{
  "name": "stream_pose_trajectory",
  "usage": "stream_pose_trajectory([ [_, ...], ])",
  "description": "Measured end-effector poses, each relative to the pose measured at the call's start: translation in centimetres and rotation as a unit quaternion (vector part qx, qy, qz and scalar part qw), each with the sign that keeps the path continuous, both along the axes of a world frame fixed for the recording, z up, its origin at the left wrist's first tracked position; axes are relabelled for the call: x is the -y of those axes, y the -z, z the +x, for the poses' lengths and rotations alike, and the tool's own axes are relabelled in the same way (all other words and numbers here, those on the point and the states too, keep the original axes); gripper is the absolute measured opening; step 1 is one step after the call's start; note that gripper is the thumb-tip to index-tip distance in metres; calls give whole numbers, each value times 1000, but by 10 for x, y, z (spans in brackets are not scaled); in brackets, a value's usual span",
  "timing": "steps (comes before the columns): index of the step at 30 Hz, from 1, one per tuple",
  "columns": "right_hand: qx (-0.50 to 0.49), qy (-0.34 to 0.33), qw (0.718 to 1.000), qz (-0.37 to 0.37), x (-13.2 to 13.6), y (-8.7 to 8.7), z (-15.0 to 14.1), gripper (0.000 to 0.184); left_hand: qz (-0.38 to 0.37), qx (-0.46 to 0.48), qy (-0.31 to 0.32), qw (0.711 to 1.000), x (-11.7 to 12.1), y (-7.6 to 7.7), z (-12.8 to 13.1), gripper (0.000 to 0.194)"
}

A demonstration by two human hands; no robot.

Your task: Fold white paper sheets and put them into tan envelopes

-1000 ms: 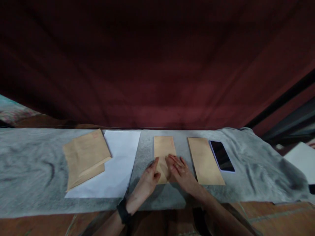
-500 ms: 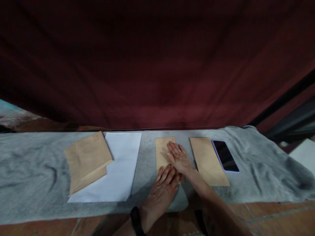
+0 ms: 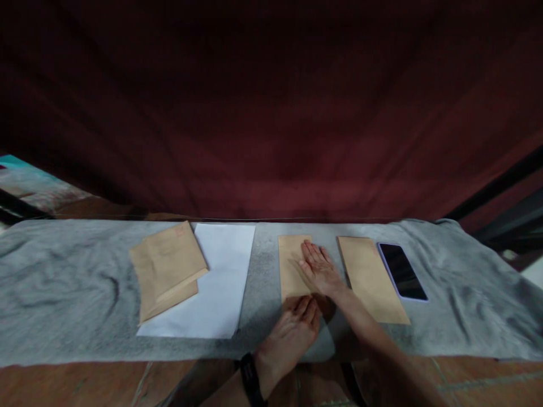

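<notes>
A brown paper envelope (image 3: 291,271) lies lengthwise in front of me on the grey cloth. My right hand (image 3: 321,270) rests flat on its right side, palm down, with the fingers stretched out and the thumb apart. At the envelope's near end is my left hand (image 3: 292,328), a dark band on its wrist. Its fingers are bent and drawn together over the near edge, and its thumb is hidden. Right of my hands lies a second brown envelope (image 3: 371,280), perhaps a stack.
A phone (image 3: 402,271) in a lilac case lies at the right. To the left, several brown envelopes (image 3: 169,265) overlap white paper sheets (image 3: 224,282). The grey cloth (image 3: 63,294) covers the long surface. A dark red curtain (image 3: 271,141) hangs behind it.
My left hand's spread fingers have drawn together and curled at the envelope's near edge. My right hand stays flat on the envelope. The whole view has shifted slightly.
</notes>
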State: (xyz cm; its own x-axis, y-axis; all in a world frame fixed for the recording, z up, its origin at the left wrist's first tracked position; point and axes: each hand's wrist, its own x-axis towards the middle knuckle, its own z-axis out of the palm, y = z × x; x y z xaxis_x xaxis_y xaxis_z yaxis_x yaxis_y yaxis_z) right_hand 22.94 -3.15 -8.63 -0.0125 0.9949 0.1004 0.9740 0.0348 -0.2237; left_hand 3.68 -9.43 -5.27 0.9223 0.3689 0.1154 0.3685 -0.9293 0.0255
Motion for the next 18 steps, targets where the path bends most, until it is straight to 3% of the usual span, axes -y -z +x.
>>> stream_pose_trajectory([
  [11, -3, -86, 996, -24, 36, -4, 3, 62, -4, -42, -2, 999, -1, -17, -6, 23],
  [16, 2, -138, 990, 5, 58, -4, 4, 60, -10, -16, -11, 1000, -1, -13, -8, 32],
  [18, -7, -150, 989, 11, 67, -6, 3, 58, -47, 7, -10, 999, -6, -14, -9, 37],
])
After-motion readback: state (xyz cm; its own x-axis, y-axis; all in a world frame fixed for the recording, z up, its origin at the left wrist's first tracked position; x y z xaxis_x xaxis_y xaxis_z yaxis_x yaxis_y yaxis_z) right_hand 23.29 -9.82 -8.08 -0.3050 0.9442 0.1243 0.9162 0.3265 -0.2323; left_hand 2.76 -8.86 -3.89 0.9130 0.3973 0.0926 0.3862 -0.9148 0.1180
